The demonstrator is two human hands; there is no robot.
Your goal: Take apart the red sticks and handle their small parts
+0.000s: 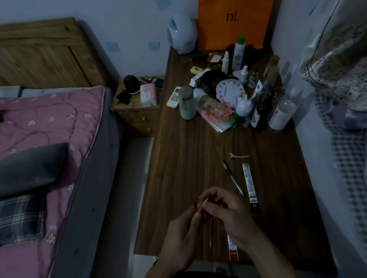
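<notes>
Both hands (pixel 207 216) curled — pinching a thin red refill (pixel 210 228) above the desk (pixel 180 162).

The setting was a bedroom in a home. A dark wooden desk (pixel 187 161) served as the landmark. To its left stood a bed (pixel 39 138) with a pink quilt and a wooden headboard (pixel 24 56), a grey pillow (pixel 22 170) lying on it. Between bed and desk, a small nightstand (pixel 137 112) carried a tissue pack. At the desk's far end were toiletry bottles (pixel 238 51), a round clock (pixel 230 91) and an orange paper bag (pixel 240 7) against patterned wallpaper. To the desk's right hung floral bedding (pixel 349 67).
</notes>
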